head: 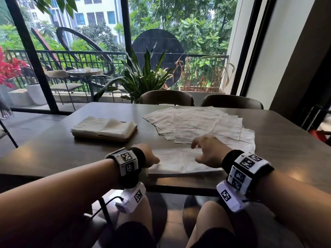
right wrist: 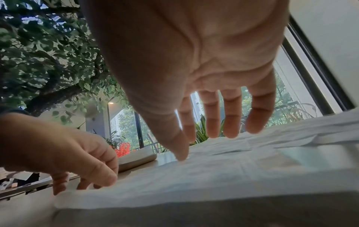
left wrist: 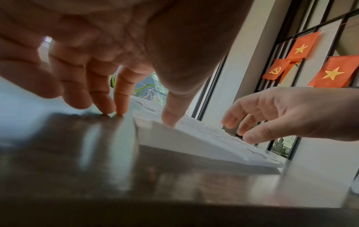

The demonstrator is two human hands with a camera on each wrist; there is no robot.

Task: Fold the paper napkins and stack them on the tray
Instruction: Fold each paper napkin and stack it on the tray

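Two hands are down on the dark brown wooden surface (head: 53,151), both at the nearest white paper napkin (head: 177,161), which lies flat close to the near edge. From the head view the left hand (head: 149,155) sits at that napkin's left edge and the right hand (head: 208,152) is over its right half, but you can't really see what the fingertips are up to from up there.

That's where the wrist views help. Left wrist view: the left hand's thumb (left wrist: 172,110) presses down on the napkin's edge while a couple of fingertips (left wrist: 120,107) touch the bare surface just beside it, fingers fairly straight, nothing gripped. Right wrist view: the right hand is spread and relaxed, its thumb (right wrist: 180,147) tip touching the paper and the other fingers (right wrist: 231,116) hanging just above it, so not holding anything either.

Only the head view shows the rest of the layout. Beyond the near napkin, a fanned spread of unfolded white napkins (head: 197,122) overlaps across the middle and right of the surface. Off to the left, well apart from the hands, is a flat tan rectangular tray (head: 107,137) with a pile of folded white napkins (head: 105,127) on it. The right wrist view catches just a corner of that tray behind the left hand.

Left wrist view also picks up small red paper flags (left wrist: 303,49) strung on a window.
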